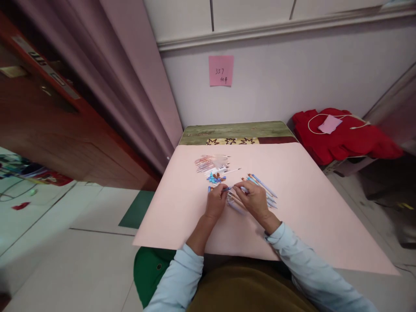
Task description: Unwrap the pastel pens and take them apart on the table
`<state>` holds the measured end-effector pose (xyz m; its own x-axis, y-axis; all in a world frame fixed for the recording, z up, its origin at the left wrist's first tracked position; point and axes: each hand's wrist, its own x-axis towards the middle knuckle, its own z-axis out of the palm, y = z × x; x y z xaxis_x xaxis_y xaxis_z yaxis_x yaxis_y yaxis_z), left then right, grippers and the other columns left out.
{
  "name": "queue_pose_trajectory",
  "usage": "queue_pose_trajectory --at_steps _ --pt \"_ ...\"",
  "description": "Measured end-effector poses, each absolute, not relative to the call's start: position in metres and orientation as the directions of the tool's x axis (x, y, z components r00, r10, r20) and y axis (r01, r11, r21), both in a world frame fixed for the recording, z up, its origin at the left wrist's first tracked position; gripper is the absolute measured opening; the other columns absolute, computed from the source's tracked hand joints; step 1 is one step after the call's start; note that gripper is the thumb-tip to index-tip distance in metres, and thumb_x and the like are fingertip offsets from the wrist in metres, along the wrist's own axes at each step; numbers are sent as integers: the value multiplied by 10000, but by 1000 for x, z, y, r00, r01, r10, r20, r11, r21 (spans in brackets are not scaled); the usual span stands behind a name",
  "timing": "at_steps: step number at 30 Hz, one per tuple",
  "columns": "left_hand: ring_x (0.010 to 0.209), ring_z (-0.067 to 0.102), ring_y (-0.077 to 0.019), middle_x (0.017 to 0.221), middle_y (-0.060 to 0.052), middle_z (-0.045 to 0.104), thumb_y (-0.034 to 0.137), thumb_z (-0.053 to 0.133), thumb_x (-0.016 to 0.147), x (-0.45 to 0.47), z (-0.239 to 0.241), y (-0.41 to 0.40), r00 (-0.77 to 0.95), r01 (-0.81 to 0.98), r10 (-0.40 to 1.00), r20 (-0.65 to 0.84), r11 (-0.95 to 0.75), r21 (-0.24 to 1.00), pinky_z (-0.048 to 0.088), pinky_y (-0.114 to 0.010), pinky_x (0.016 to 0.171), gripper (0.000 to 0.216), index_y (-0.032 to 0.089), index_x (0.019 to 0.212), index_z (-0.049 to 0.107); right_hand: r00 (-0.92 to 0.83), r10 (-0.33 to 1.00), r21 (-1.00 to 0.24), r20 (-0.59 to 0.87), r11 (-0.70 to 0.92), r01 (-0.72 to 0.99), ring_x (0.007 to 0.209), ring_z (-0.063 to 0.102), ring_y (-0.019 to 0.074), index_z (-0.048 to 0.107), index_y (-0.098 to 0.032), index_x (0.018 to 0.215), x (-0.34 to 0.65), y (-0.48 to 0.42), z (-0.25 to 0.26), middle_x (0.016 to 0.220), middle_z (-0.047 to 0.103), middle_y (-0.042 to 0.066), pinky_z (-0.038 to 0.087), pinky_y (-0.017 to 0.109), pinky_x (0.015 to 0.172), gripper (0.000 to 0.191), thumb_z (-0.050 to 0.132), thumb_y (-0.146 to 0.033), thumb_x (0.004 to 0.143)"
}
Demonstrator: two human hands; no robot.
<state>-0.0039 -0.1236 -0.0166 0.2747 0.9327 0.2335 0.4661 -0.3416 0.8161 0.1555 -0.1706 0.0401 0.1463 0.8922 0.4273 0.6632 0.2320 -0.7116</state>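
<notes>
My left hand (216, 201) and my right hand (253, 198) are side by side over the middle of a pale pink table cover (292, 216). Both pinch the ends of one thin blue pen (230, 188) held between them. Under and to the right of my right hand lies a loose pile of blue and orange pens (263, 185). Just beyond my left hand sits a small heap of blue and orange caps (216, 177). Farther back are clear pen barrels and refills (211, 164).
A green wooden strip (234, 130) shows at the table's far edge against the wall, which carries a pink sticky note (221, 70). A red cloth with a white cable (344, 134) lies to the right. A green stool (149, 268) is below left; a wooden door (48, 112) stands left.
</notes>
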Motion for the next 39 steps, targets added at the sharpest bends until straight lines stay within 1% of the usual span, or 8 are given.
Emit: queue_pose_trajectory --at_steps 4,8,11,15,19,25,35,39 --pt "695 647 -146 825 -26 704 239 560 845 -4 -17 -125 214 364 962 170 -240 900 514 -272 683 108 210 930 621 295 788 -708 541 237 665 800 644 180 654 -217 850 165 -183 65 875 700 60 490 288 740 164 546 -337 879" --pt "615 635 -128 812 -30 699 374 637 807 -3 -8 -122 48 59 998 33 -35 998 477 -227 524 256 188 974 580 523 715 -835 463 153 529 611 603 143 579 -204 898 176 -191 65 749 678 24 465 251 599 159 530 -354 882" --pt "482 568 -100 690 -12 678 431 725 721 -9 0 -116 -28 -102 994 -109 105 989 398 -195 429 420 167 996 550 529 777 -884 342 75 462 635 630 158 551 -209 889 180 -192 39 750 701 23 475 257 616 148 523 -353 867" --pt "429 523 -84 715 -33 692 449 744 680 -29 5 -109 -71 -177 978 -197 182 967 371 -206 409 463 158 961 520 414 849 -778 328 -6 628 575 574 150 586 -211 870 183 -198 0 777 701 18 437 266 607 130 542 -304 790" --pt "457 558 -110 672 -11 677 419 711 702 -56 1 -107 -180 99 962 -205 225 969 384 -223 439 359 181 892 522 292 929 -660 229 -73 747 574 557 150 650 -216 877 188 -207 -14 701 662 2 382 254 576 183 505 -302 804" --pt "564 622 -167 571 23 625 386 657 750 -73 -4 -114 -144 598 988 -51 128 791 443 -276 593 196 214 808 583 255 948 -597 189 -95 796 708 591 167 678 -220 987 192 -212 -7 926 698 41 379 263 629 260 511 -357 841" --pt "728 626 -190 787 -45 682 354 597 804 -73 -5 -117 -106 715 991 83 18 699 459 -309 699 162 202 801 653 162 976 -748 145 1 663 754 603 185 656 -198 939 185 -206 13 829 682 41 422 276 671 314 407 -388 928" --pt "736 621 -185 856 -53 674 317 588 812 -75 -8 -121 -93 716 988 123 -20 698 475 -325 746 139 199 849 651 189 975 -658 116 -67 750 768 612 180 709 -261 986 183 -202 18 908 696 23 398 267 635 234 538 -375 874"
